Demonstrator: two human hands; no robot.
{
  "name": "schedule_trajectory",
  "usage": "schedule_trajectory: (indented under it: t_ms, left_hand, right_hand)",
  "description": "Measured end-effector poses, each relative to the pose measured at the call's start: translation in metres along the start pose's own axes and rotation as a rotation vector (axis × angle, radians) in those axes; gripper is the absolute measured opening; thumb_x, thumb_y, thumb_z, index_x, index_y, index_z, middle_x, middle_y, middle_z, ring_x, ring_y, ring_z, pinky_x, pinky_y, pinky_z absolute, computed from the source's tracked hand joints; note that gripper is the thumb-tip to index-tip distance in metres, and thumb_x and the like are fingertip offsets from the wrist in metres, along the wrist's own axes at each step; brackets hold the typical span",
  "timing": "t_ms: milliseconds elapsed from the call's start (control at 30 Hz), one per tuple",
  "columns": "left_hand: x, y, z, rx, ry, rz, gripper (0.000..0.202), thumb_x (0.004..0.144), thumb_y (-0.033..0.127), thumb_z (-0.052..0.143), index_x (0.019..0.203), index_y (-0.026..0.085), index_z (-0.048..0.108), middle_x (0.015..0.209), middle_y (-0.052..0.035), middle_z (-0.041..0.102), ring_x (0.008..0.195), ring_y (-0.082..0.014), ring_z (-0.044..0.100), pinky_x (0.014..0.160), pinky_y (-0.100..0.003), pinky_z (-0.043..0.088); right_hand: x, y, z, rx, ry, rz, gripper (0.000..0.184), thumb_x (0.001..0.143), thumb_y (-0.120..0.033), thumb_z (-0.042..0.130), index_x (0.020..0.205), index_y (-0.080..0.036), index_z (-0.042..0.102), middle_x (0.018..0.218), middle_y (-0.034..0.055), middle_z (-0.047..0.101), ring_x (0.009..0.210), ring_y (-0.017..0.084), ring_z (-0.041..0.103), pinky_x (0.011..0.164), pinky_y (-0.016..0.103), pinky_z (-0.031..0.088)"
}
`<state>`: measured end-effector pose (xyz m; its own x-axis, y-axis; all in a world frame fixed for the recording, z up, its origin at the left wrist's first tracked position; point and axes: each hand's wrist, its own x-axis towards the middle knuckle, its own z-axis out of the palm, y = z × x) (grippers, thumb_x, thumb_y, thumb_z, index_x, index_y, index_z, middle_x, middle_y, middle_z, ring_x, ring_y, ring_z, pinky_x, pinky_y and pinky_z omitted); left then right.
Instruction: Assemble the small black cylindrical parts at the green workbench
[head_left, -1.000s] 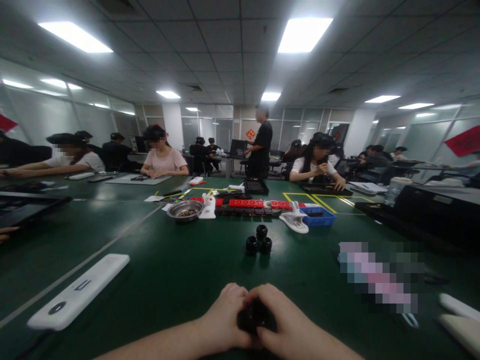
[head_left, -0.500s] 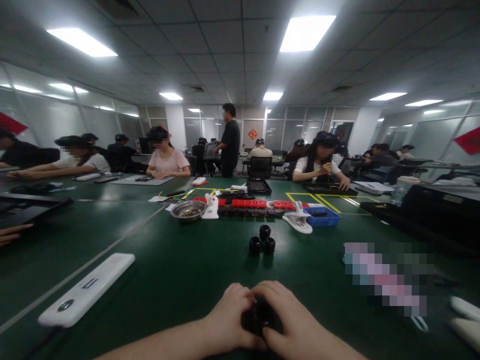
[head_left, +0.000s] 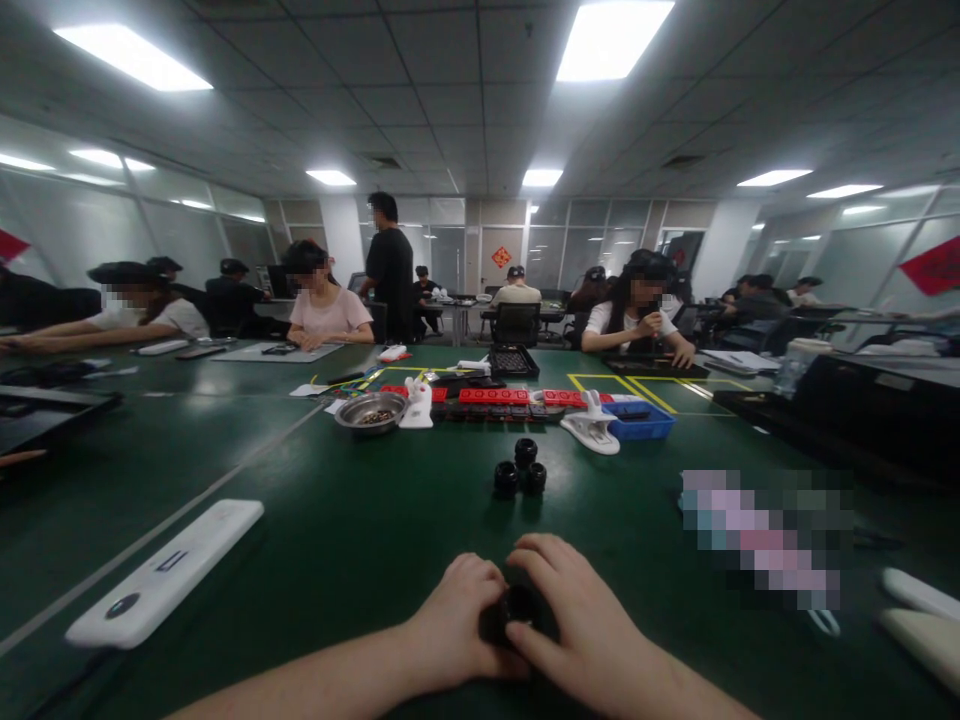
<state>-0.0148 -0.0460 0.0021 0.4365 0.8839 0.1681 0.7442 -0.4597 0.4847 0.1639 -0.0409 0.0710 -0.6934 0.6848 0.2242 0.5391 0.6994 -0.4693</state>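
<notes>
The left hand (head_left: 454,620) is curling around a dark, glossy round piece (head_left: 517,605), and the right hand (head_left: 585,620) is grasping the same piece from the other side, its thumb pressing on the near face and its fingers arching over the top. The piece is sitting between the two palms at the near middle of the green table (head_left: 337,560), the hands partly hiding it. Just beyond the hands, three small black ribbed round pieces (head_left: 506,478) are standing in a close cluster. Near left, a white oblong device (head_left: 172,570) with a round dark button is lying aslant; on the right, a pixelated pinkish item (head_left: 765,540) is lying with a pale loop at its near end. Farther off, a row of red blocks (head_left: 493,397) is stretching across the middle, with a metal bowl (head_left: 367,428) of small bits and a white clamp (head_left: 418,408) standing at its left, and another white clamp (head_left: 592,430) and a blue bin (head_left: 652,428) resting at its right. Across the table, a person in a pink top (head_left: 330,315) and a person in white sleeves (head_left: 600,325) are sitting, while a person in black (head_left: 391,275) is standing behind.
</notes>
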Motion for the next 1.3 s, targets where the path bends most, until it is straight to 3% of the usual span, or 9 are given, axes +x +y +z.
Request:
schedule_trajectory:
  t_ms: [167, 367, 500, 600, 800, 967, 1067, 1200, 1300]
  left_hand:
    - [0.000, 0.003, -0.002, 0.017, -0.021, 0.001, 0.039, 0.057, 0.048, 0.072, 0.078, 0.019, 0.056, 0.082, 0.0011, 0.052, 0.078, -0.0175, 0.046, 0.073, -0.028, 0.035]
    - [0.000, 0.004, -0.005, -0.053, -0.035, 0.003, 0.040, 0.059, 0.043, 0.072, 0.089, 0.021, 0.058, 0.090, -0.0006, 0.054, 0.085, -0.0202, 0.046, 0.075, -0.030, 0.035]
    - [0.000, 0.007, -0.009, -0.045, -0.070, -0.013, 0.031, 0.060, 0.041, 0.072, 0.078, 0.020, 0.059, 0.087, 0.0003, 0.053, 0.083, -0.0193, 0.046, 0.074, -0.030, 0.035]
    - [0.001, 0.008, -0.010, -0.050, -0.079, -0.025, 0.031, 0.059, 0.040, 0.072, 0.078, 0.019, 0.059, 0.086, 0.0004, 0.053, 0.082, -0.0190, 0.046, 0.073, -0.029, 0.036]
    - [0.000, 0.004, -0.007, -0.058, -0.057, -0.004, 0.039, 0.059, 0.040, 0.072, 0.091, 0.021, 0.059, 0.092, -0.0005, 0.054, 0.086, -0.0202, 0.046, 0.078, -0.031, 0.036]
    - [0.001, 0.005, -0.009, -0.060, -0.072, -0.001, 0.033, 0.059, 0.042, 0.072, 0.081, 0.020, 0.060, 0.088, -0.0002, 0.054, 0.083, -0.0197, 0.047, 0.075, -0.030, 0.036]
    - [0.000, 0.007, -0.011, -0.068, -0.067, -0.003, 0.034, 0.061, 0.042, 0.071, 0.083, 0.020, 0.060, 0.087, -0.0002, 0.054, 0.082, -0.0193, 0.047, 0.074, -0.030, 0.036]
    - [-0.001, 0.008, -0.010, -0.069, -0.057, 0.010, 0.041, 0.062, 0.041, 0.069, 0.096, 0.022, 0.057, 0.091, -0.0009, 0.055, 0.085, -0.0206, 0.047, 0.076, -0.032, 0.036]
    - [-0.001, 0.007, -0.009, -0.058, -0.040, 0.008, 0.039, 0.061, 0.042, 0.070, 0.090, 0.020, 0.058, 0.090, -0.0012, 0.055, 0.085, -0.0204, 0.047, 0.076, -0.031, 0.036]
  right_hand:
    - [0.001, 0.002, 0.001, -0.102, 0.000, 0.056, 0.021, 0.067, -0.032, 0.063, 0.082, -0.018, 0.058, 0.093, 0.0064, 0.053, 0.090, 0.023, 0.047, 0.081, 0.037, 0.039]
    - [0.000, 0.004, -0.003, 0.067, -0.061, -0.093, 0.043, 0.067, -0.017, 0.055, 0.110, -0.019, 0.051, 0.110, 0.0064, 0.050, 0.102, 0.021, 0.045, 0.089, 0.034, 0.035]
    - [0.001, 0.005, -0.001, -0.049, 0.063, 0.074, 0.029, 0.069, -0.038, 0.062, 0.089, -0.017, 0.056, 0.095, 0.0060, 0.053, 0.090, 0.021, 0.047, 0.079, 0.034, 0.039]
    - [0.002, 0.005, -0.001, -0.127, 0.029, 0.034, 0.025, 0.067, -0.039, 0.064, 0.078, -0.017, 0.058, 0.087, 0.0047, 0.054, 0.085, 0.021, 0.048, 0.075, 0.034, 0.040]
    - [0.000, 0.007, -0.004, -0.013, -0.052, -0.152, 0.044, 0.066, -0.019, 0.061, 0.108, -0.017, 0.052, 0.109, 0.0070, 0.052, 0.100, 0.021, 0.046, 0.090, 0.034, 0.035]
    - [0.001, 0.009, 0.000, -0.046, 0.067, 0.007, 0.033, 0.069, -0.039, 0.064, 0.092, -0.016, 0.057, 0.097, 0.0069, 0.055, 0.092, 0.022, 0.048, 0.081, 0.036, 0.040]
    - [0.002, 0.008, 0.001, -0.065, 0.036, -0.034, 0.027, 0.066, -0.037, 0.066, 0.082, -0.017, 0.060, 0.092, 0.0060, 0.056, 0.088, 0.022, 0.049, 0.079, 0.036, 0.040]
    - [0.001, 0.007, -0.002, 0.038, -0.078, -0.186, 0.041, 0.064, -0.015, 0.061, 0.104, -0.020, 0.057, 0.107, 0.0061, 0.054, 0.101, 0.022, 0.047, 0.089, 0.035, 0.036]
    - [0.001, 0.007, -0.004, 0.083, -0.049, -0.153, 0.048, 0.064, -0.016, 0.061, 0.111, -0.018, 0.051, 0.113, 0.0084, 0.051, 0.105, 0.022, 0.045, 0.091, 0.036, 0.036]
